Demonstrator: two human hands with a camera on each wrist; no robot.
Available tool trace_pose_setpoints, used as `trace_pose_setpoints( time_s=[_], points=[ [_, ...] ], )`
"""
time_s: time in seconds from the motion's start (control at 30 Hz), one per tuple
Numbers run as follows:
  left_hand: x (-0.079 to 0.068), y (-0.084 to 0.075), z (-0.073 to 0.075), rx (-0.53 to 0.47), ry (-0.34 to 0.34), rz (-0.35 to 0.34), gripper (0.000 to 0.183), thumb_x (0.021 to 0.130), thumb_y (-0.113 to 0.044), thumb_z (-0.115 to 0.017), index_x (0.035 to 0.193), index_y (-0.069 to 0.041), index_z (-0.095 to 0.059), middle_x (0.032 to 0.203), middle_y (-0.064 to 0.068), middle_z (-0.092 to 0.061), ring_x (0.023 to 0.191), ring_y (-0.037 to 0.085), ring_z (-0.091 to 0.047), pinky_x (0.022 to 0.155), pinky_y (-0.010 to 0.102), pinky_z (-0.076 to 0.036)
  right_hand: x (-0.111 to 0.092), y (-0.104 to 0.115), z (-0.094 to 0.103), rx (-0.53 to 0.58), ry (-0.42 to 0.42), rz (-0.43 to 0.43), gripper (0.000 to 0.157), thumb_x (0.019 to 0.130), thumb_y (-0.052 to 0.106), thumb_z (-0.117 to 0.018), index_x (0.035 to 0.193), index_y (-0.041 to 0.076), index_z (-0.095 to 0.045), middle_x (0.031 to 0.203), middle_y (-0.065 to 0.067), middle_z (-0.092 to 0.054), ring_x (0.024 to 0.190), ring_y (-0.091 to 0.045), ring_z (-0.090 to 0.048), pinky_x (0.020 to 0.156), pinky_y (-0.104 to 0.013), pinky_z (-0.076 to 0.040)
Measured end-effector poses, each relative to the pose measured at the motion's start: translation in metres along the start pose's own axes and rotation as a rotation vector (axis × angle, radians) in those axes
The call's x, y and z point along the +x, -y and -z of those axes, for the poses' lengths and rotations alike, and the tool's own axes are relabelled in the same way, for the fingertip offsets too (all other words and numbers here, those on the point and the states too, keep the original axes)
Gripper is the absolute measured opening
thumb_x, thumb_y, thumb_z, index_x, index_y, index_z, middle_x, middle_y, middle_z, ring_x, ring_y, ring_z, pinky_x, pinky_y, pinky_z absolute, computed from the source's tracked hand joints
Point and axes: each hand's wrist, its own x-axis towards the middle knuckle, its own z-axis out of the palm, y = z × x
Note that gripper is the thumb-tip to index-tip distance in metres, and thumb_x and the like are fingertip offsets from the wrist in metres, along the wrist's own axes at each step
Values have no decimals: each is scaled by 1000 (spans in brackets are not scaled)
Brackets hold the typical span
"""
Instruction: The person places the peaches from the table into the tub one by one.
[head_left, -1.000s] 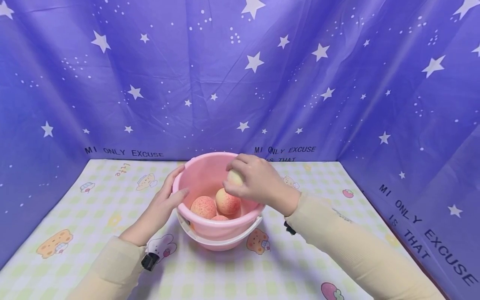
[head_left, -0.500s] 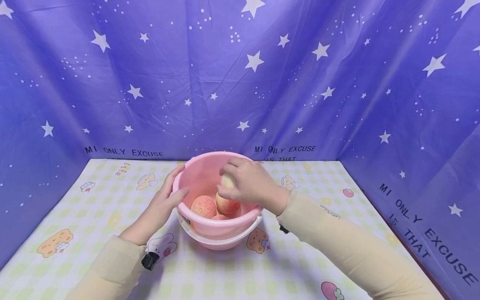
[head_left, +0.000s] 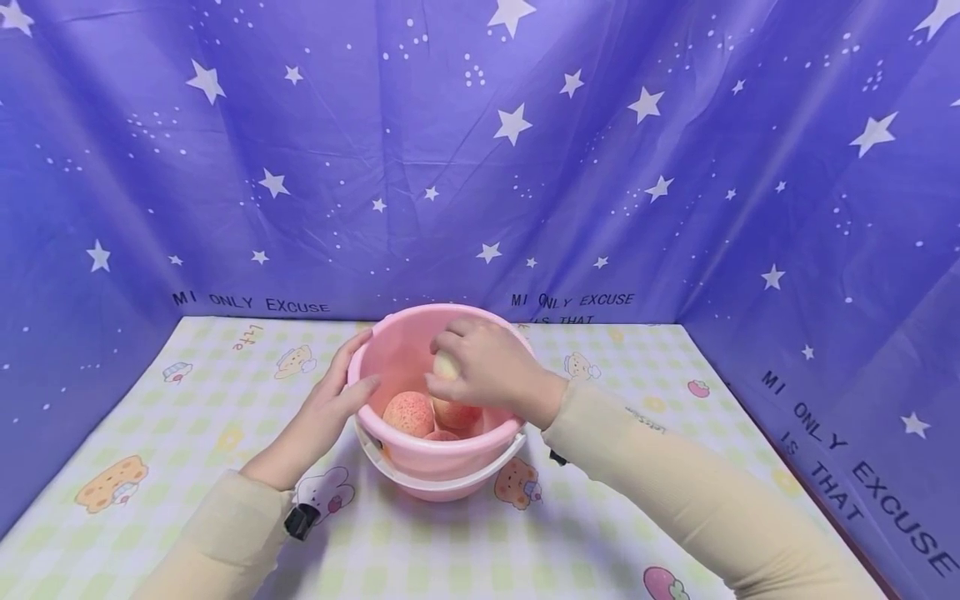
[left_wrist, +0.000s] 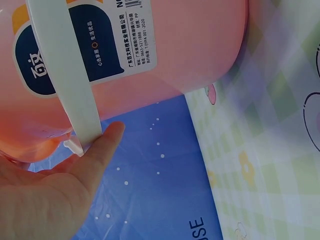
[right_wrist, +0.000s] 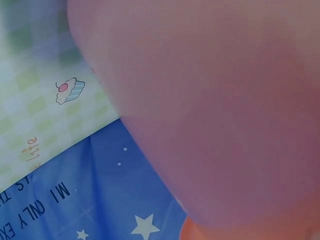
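A pink bucket [head_left: 450, 454] with a white handle [head_left: 442, 482] stands upright on the table. My left hand [head_left: 322, 417] holds it at the left of its rim, thumb over the edge; in the left wrist view the thumb lies beside the handle. My right hand [head_left: 491, 371] reaches inside over the right rim and grips a pale yellow peach [head_left: 446, 367], mostly covered by its fingers. Below lie a red-speckled peach [head_left: 408, 414], a second peach [head_left: 457, 414] partly hidden by the hand, and a sliver of a third [head_left: 441, 435]. The right wrist view shows mainly the bucket's outer wall [right_wrist: 210, 110].
The table has a green-and-white checked cloth [head_left: 225, 400] with cartoon prints. A purple curtain [head_left: 420, 150] with white stars closes off the back and both sides. A label [left_wrist: 110, 45] is stuck on the bucket's outside.
My right hand has moved a little left and deeper into the bucket with the pale peach, now covering more of the peach beneath. The left hand and bucket have stayed put.
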Motion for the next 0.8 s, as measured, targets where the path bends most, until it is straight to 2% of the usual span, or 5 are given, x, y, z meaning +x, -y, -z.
trace_pose_setpoints(
  time_s=[0.43,0.8],
  points=[
    [0,1,0,7,2,-6,59,94,-34,-47,146,-31,-20,152,4,-23,138,30,-21,108,59,-17,10,4,-2,21,79,-36,35,81,43,-59,101,15,-66,101,-2,-64,90,-18,-61,83,-30,-48],
    [0,1,0,11,0,8,59,94,-34,-47,146,-31,-19,152,5,-23,138,30,-21,108,59,-17,15,8,-4,16,90,-53,35,80,44,-58,101,16,-65,100,0,-63,84,-17,-61,77,-29,-49]
  ],
)
